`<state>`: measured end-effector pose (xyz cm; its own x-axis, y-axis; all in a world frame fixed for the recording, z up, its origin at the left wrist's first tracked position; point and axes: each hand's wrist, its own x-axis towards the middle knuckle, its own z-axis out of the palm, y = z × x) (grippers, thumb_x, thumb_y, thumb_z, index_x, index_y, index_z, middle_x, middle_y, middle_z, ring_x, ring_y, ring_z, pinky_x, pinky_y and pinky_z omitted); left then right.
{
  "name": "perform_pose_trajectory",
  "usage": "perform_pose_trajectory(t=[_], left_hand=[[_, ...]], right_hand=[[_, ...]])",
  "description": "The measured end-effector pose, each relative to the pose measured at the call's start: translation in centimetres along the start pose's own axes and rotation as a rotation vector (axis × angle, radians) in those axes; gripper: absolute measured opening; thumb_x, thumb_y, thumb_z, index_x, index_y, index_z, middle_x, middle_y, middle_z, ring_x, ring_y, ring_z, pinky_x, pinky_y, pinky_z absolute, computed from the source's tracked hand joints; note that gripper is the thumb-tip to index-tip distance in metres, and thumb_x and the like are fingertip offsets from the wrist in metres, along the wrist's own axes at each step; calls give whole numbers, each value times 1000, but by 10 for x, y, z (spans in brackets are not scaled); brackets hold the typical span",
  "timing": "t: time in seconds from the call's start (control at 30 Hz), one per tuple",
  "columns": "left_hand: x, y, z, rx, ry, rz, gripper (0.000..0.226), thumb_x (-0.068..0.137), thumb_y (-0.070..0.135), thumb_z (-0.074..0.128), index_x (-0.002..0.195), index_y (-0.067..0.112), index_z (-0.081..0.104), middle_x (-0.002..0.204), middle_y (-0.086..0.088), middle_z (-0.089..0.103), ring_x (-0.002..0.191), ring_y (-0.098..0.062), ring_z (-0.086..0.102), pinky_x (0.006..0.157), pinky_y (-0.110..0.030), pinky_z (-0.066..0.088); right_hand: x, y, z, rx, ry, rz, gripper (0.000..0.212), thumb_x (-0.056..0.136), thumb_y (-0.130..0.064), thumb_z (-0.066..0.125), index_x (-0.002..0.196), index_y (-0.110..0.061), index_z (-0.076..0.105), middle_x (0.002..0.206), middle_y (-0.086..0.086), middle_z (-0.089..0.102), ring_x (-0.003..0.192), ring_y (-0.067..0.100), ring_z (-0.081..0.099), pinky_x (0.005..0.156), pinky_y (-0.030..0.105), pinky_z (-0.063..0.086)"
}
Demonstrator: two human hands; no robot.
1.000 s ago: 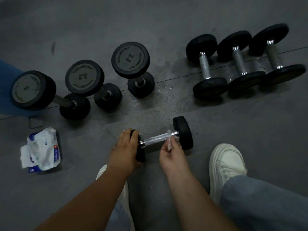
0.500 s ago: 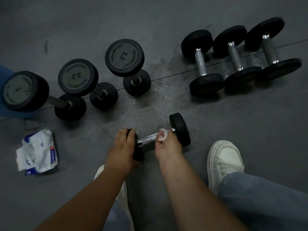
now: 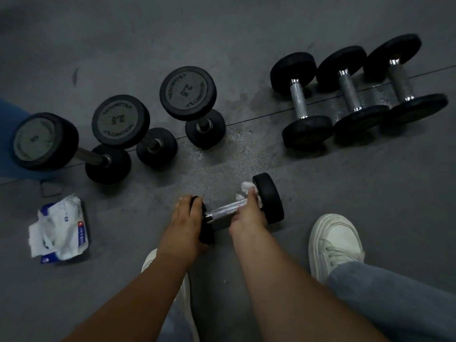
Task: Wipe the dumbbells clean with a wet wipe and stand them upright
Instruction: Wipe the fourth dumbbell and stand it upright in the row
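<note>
A small black dumbbell with a chrome handle lies on its side on the grey floor in front of me. My left hand grips its near left head. My right hand presses a white wet wipe around the handle, right against the right head. Three dumbbells stand upright at the left: one, a second and a third, the last two marked 2.5. Three more lie on their sides at the right: one, a second and a third.
A crumpled white and blue wet wipe pack lies on the floor at the left. My white shoe and jeans leg are at the right; another shoe shows under my arms. Something blue sits at the left edge.
My right hand has slid the wipe along the handle towards the right head. My left hand has kept its hold on the left head.
</note>
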<state>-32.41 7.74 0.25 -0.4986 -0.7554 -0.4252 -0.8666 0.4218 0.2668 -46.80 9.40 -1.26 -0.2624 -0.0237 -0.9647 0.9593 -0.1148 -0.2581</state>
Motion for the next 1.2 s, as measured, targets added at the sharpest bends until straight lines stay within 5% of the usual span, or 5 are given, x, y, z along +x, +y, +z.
perform_pose_trajectory(t=[0.47, 0.87, 1.0, 1.1, 1.2], left_hand=[[-3, -3, 3, 18, -15, -8, 112, 56, 29, 88, 150, 17, 26, 153, -4, 14, 144, -25, 20, 97, -39, 50], [0, -3, 4, 31, -37, -31, 116, 56, 28, 88, 151, 20, 23, 155, -3, 12, 146, -26, 16, 100, -44, 48], [0, -3, 4, 22, -17, -25, 113, 57, 29, 87, 151, 18, 25, 155, -5, 15, 145, -26, 18, 101, -44, 48], [-1, -2, 2, 14, -1, -11, 109, 59, 30, 87, 150, 17, 28, 154, -5, 16, 145, -25, 19, 101, -43, 48], [-2, 0, 0, 17, -12, -12, 110, 61, 29, 87, 151, 16, 26, 155, -5, 14, 145, -25, 17, 104, -40, 45]], right_hand=[[0, -12, -23, 237, -89, 252, 12, 92, -16, 65, 82, -13, 59, 43, -6, 51, 29, 0, 41, 33, 7, 35], [-8, -4, -22, -29, -67, 195, 25, 94, -44, 58, 95, -19, 59, 87, 0, 56, 67, 5, 46, 45, 10, 31], [-8, -11, -14, 129, 53, 130, 21, 97, -18, 55, 117, -10, 61, 115, 5, 60, 104, 18, 59, 92, 25, 48], [-9, -11, -18, -37, -10, 77, 21, 95, -10, 49, 98, 1, 65, 101, 18, 67, 82, 23, 56, 80, 35, 48], [2, -10, -25, 181, -67, 151, 31, 99, -5, 26, 90, -7, 56, 100, 7, 60, 101, 22, 56, 87, 27, 43]])
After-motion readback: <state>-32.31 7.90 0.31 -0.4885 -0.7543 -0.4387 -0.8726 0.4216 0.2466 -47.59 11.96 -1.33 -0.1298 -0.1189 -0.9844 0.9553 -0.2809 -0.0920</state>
